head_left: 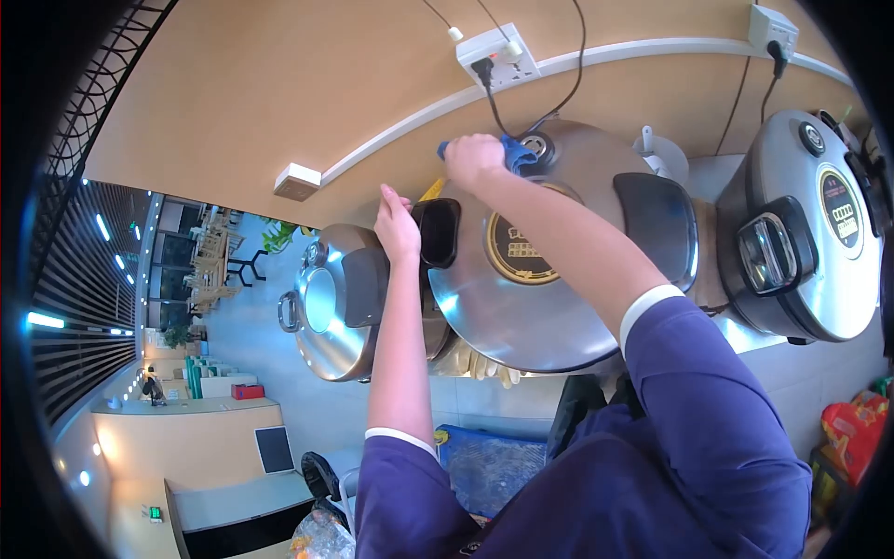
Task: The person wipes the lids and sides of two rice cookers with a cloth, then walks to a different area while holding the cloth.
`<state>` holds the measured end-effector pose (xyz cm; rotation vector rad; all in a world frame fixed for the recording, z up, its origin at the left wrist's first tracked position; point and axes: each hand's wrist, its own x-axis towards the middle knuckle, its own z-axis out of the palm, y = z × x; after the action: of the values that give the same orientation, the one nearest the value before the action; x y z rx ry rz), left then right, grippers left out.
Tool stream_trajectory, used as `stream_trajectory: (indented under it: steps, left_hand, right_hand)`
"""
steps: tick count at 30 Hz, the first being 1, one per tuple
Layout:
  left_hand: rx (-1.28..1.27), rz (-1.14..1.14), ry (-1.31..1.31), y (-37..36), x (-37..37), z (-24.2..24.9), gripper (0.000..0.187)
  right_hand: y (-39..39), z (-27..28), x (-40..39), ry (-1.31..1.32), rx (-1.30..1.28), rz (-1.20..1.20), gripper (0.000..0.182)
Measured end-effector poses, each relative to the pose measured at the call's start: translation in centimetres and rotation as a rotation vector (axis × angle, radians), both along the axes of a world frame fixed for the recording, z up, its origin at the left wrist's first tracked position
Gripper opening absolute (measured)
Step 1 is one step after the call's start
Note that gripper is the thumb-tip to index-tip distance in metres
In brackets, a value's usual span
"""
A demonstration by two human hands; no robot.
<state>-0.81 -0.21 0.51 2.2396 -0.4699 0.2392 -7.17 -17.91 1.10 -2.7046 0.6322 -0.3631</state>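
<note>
My right hand [473, 160] is closed around a crumpled blue cloth [521, 156]. It is over the far side of the large silver rice cooker's lid [559, 326], close to the round steam vent [535, 146]. My left hand [398, 225] is beside the cooker's black side handle [438, 233], its fingers stretched out and holding nothing I can see. Whether it touches the handle is hard to tell. A round black-and-gold label [517, 252] sits on the lid, partly covered by my right forearm.
A smaller silver cooker [340, 303] stands at left and another rice cooker [810, 233] at right. Behind are a wall socket [498, 58] with plugged cords and a white container [663, 154]. Below lies a blue plastic-looking item [494, 466]; a red bag [852, 429] is at far right.
</note>
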Motion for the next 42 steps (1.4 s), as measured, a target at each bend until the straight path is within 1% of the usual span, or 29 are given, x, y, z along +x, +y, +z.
stream_trajectory:
  steps: [2,4,8,10,11,12,14,16,24,26,28,30,31,33,34,36,37,38,40,41,42]
  left_hand:
    - [-0.014,-0.009,0.000,0.2,-0.1,0.0,0.078]
    - [-0.021,-0.015,-0.007,0.1,0.1,-0.1,0.077]
    - [-0.062,-0.021,-0.007,0.0,0.0,0.1,0.074]
    - [-0.069,-0.018,-0.009,0.0,-0.1,0.1,0.073]
    - [-0.082,-0.023,0.002,0.0,-0.1,0.2,0.068]
    - [-0.095,-0.029,0.011,0.0,0.0,0.2,0.063]
    - [-0.085,-0.013,-0.007,0.0,0.0,0.1,0.062]
    - [-0.079,-0.001,-0.021,0.1,0.0,0.1,0.061]
    - [-0.185,0.041,-0.066,0.1,-0.4,0.1,0.062]
    - [-0.198,0.054,-0.086,0.1,-0.5,0.1,0.061]
    - [-0.214,0.067,-0.106,0.1,-0.2,0.0,0.060]
    - [-0.201,0.060,-0.097,0.1,0.1,-0.4,0.058]
    - [-0.219,0.070,-0.093,0.3,-0.2,-0.2,0.058]
    - [-0.199,0.043,-0.129,0.5,-0.6,0.1,0.057]
    - [-0.217,0.050,-0.130,0.5,-0.6,0.1,0.057]
    - [-0.226,0.074,-0.206,0.4,-0.6,0.1,0.055]
    - [-0.235,0.038,-0.199,0.5,-0.6,0.3,0.051]
    - [-0.246,0.041,-0.200,0.4,-0.6,0.5,0.051]
    - [-0.230,0.089,-0.236,0.5,-0.9,0.3,0.046]
    - [-0.247,0.069,-0.283,0.4,-0.7,0.2,0.040]
    - [-0.252,0.073,-0.291,0.4,-0.9,0.4,0.040]
  right_hand:
    - [-1.1,0.6,1.1,0.032,0.148,-0.036,0.027]
    - [-2.3,0.9,2.1,0.033,0.196,-0.024,0.030]
    - [-2.3,0.3,3.4,0.045,0.138,0.029,0.032]
    - [-1.8,-0.3,3.2,0.039,-0.049,0.175,0.036]
    - [-1.6,-0.4,3.2,0.046,-0.048,0.182,0.036]
    - [-1.3,0.3,2.8,0.100,-0.042,0.180,0.032]
    - [-0.2,0.9,2.1,0.153,-0.040,0.185,0.030]
    - [0.9,0.5,1.2,0.099,-0.073,0.169,0.027]
    - [4.2,0.7,-5.6,0.070,-0.134,0.226,0.020]
    - [4.7,0.3,-7.0,-0.025,-0.155,0.262,0.020]
    - [6.0,-0.4,-8.3,-0.035,-0.182,0.270,0.020]
    - [7.7,-0.5,-10.2,-0.061,-0.184,0.381,0.024]
    - [8.2,-0.1,-11.3,-0.054,-0.202,0.390,0.024]
    - [8.3,0.9,-12.5,-0.102,-0.051,0.578,0.034]
    - [7.8,1.1,-12.4,-0.098,-0.069,0.585,0.034]
    - [6.2,1.2,-10.9,-0.193,0.107,0.441,0.041]
    - [5.4,1.3,-9.5,-0.214,0.141,0.347,0.043]
    - [4.7,1.4,-8.1,-0.314,0.172,0.277,0.044]
    - [3.5,0.6,-4.9,-0.383,0.217,0.152,0.044]
    - [3.0,0.4,-3.5,-0.388,0.209,0.158,0.044]
    - [2.7,0.5,-2.4,-0.252,0.202,0.119,0.044]
